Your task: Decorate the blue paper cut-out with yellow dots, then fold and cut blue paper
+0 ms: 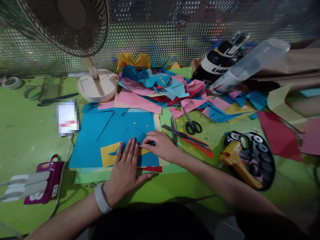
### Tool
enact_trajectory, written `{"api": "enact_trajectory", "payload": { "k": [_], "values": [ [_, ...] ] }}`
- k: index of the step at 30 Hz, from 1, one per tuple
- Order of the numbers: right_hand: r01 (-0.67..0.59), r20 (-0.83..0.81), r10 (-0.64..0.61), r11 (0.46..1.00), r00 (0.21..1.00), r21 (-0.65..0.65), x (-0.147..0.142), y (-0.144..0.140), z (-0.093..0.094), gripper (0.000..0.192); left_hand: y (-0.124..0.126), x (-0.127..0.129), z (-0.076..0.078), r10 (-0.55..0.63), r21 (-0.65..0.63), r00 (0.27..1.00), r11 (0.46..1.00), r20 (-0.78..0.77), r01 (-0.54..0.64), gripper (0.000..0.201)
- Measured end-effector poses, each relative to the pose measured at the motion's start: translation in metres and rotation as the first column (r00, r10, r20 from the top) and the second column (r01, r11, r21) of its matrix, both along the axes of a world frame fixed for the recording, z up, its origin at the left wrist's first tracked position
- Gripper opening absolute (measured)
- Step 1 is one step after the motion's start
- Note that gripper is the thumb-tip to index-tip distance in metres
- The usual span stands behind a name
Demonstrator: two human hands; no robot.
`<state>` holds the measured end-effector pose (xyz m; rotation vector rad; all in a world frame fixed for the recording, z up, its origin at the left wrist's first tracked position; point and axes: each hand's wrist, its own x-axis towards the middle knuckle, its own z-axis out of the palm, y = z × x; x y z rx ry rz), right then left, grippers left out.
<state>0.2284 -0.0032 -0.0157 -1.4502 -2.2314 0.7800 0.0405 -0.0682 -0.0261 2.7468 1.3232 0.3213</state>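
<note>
Two hands work a blue paper sheet (112,140) lying near centre, its long axis left-right: left hand (126,168) presses flat, fingers together pointing far; right hand (160,145) pinches its right edge.

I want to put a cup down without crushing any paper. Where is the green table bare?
Bare green table lies left of the blue paper, between the tape rolls and the purple case. A thin strip runs in front of the left hand. Behind, the paper pile, scissors and bottle crowd it.
</note>
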Motion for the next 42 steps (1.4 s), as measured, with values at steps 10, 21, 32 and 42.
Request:
{"api": "enact_trajectory", "payload": {
  "k": [10, 21, 32, 42],
  "values": [
    [-0.020, 0.013, 0.020, 1.000, 1.000, 0.018, -0.001, 0.001, 0.000, 0.013, -0.003, 0.005, -0.002, 0.053, -0.006, 0.998, 0.999, -0.018, -0.053, 0.101],
    [-0.022, 0.079, 0.020, 0.999, 0.997, 0.024, 0.009, 0.008, 0.000, 0.035, -0.001, 0.005, 0.000, 0.048, -0.022, 0.999, 0.999, -0.014, -0.048, 0.102],
    [0.008, 0.125, -0.011, 1.000, 0.992, 0.027, 0.005, 0.007, 0.000, 0.038, 0.001, 0.005, -0.002, 0.043, 0.009, 0.998, 0.999, -0.038, -0.042, 0.100],
    [-0.004, 0.274, -0.034, 0.991, 0.961, 0.137, 0.014, 0.007, 0.002, 0.047, 0.001, 0.005, -0.003, 0.049, 0.024, 0.995, 0.999, -0.083, -0.047, 0.099]
  ]
}}
